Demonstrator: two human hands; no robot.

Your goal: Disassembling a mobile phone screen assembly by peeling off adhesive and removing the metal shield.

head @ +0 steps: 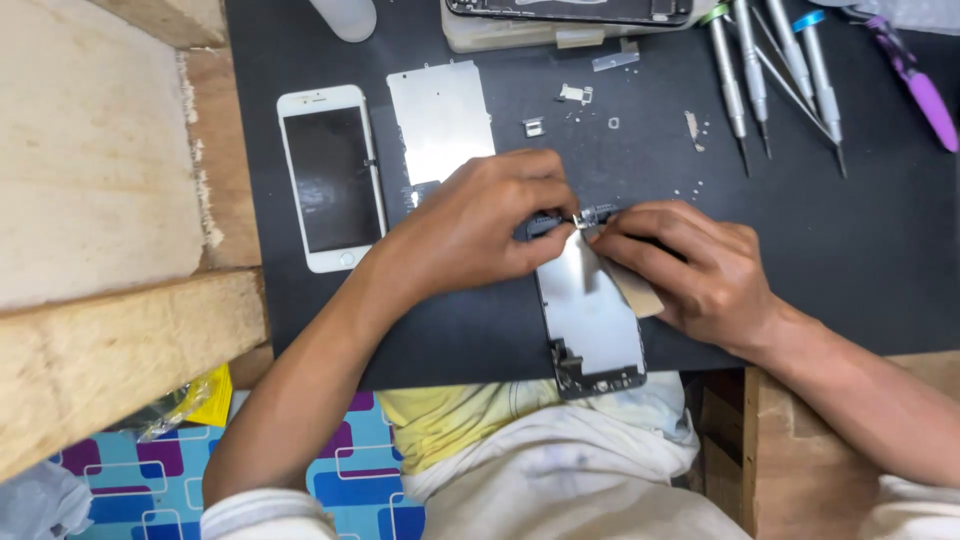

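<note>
Glossy metal-backed screen panel (590, 315) | both hands pinching its top | matte black mat (850, 250)

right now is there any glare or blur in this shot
Head view: the metal plate and the phone panel under the left hand and right hand catch pale glare; the screwdrivers look sharp; soft shadows on the black mat.

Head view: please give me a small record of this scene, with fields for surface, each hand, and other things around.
surface: black mat on a wooden bench
left hand: fingertips pinch a small part at the top edge of the opened phone screen assembly
right hand: presses on the same assembly, fingertips meeting the left
beside: white phone face up, metal shield plate
tools: screwdrivers at upper right
loose: small brackets
</note>
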